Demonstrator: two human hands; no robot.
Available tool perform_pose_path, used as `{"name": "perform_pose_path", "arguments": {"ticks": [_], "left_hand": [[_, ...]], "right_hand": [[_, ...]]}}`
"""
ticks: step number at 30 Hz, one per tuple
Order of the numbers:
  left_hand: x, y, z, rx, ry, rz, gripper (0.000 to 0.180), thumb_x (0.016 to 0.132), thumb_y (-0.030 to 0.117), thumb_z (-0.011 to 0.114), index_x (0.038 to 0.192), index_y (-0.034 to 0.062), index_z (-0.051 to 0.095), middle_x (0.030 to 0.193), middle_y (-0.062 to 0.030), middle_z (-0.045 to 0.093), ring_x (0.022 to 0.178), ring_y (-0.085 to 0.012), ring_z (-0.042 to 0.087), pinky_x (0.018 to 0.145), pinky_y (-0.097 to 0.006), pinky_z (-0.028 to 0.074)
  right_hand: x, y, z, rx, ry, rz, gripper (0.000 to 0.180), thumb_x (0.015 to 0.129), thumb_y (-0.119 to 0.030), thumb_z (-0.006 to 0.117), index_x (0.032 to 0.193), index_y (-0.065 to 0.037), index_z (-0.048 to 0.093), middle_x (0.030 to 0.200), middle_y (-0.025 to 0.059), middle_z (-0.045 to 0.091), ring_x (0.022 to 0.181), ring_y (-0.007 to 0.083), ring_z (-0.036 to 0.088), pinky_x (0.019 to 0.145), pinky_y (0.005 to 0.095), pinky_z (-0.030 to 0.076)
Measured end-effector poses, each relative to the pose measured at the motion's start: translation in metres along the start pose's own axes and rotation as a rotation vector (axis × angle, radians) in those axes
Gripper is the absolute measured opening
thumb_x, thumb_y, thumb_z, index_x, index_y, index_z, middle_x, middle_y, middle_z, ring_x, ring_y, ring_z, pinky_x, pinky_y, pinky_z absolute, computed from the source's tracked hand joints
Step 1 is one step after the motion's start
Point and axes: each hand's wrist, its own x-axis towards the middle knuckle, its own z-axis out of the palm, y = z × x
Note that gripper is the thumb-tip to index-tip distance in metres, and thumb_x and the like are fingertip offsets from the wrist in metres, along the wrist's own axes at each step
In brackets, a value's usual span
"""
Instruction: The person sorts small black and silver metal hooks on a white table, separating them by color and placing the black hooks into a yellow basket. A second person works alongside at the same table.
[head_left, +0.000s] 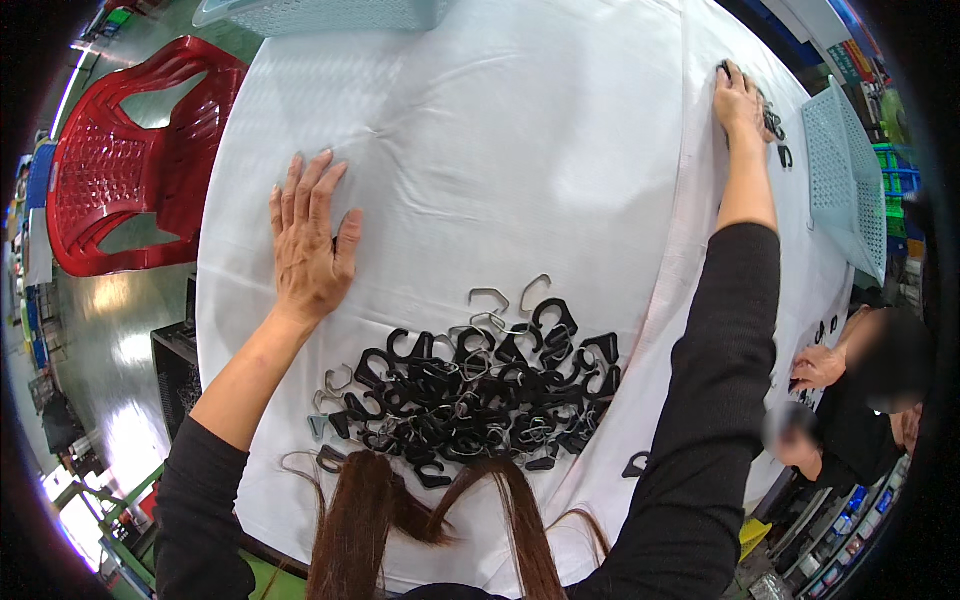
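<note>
My left hand lies flat and palm down on the white cloth, fingers spread, holding nothing. Just below it sits a pile of black plastic hook clips mixed with bent metal wire pieces. My right hand reaches far across to the table's right side and presses on a small cluster of black clips there. Whether its fingers hold one of them is hidden. A single black clip lies apart near the right sleeve.
A pale perforated plastic basket stands at the right edge, another at the far edge. A red plastic chair stands left of the table. Another person's hands work with clips at the lower right.
</note>
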Motion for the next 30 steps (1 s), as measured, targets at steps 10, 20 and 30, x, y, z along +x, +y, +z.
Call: {"name": "perform_pose_path", "arguments": {"ticks": [10, 20, 30], "left_hand": [[0.001, 0.002, -0.001, 0.025, 0.028, 0.016, 0.045, 0.092, 0.027, 0.045, 0.133, 0.0122, 0.038, 0.142, -0.0059, 0.035, 0.136, -0.0317, 0.023, 0.109, -0.05, 0.015], [0.001, 0.003, -0.001, 0.03, 0.027, 0.008, 0.044, 0.092, 0.027, 0.045, 0.133, 0.0118, 0.039, 0.141, -0.0064, 0.035, 0.136, -0.0321, 0.023, 0.109, -0.05, 0.015], [0.001, 0.0, 0.001, 0.026, 0.012, 0.021, 0.044, 0.092, 0.026, 0.044, 0.132, 0.0116, 0.04, 0.141, -0.0074, 0.037, 0.136, -0.0319, 0.023, 0.11, -0.048, 0.015]], "right_hand": [[-0.248, 0.06, -0.073, -0.163, -0.027, 0.153, 0.036, 0.092, -0.034, 0.047, 0.125, -0.022, 0.051, 0.136, 0.0099, 0.043, 0.125, 0.0281, 0.042, 0.096, 0.0618, 0.032], [-0.105, 0.008, -0.017, -0.211, 0.379, -0.377, 0.044, 0.091, -0.04, 0.046, 0.133, -0.025, 0.044, 0.145, 0.0043, 0.032, 0.137, 0.0275, 0.023, 0.101, 0.0677, 0.02], [0.022, 0.073, 0.005, -0.065, -0.01, 0.204, 0.052, 0.093, -0.048, 0.024, 0.143, -0.033, 0.027, 0.153, -0.0029, 0.014, 0.141, 0.0262, 0.009, 0.105, 0.0677, 0.008]]}}
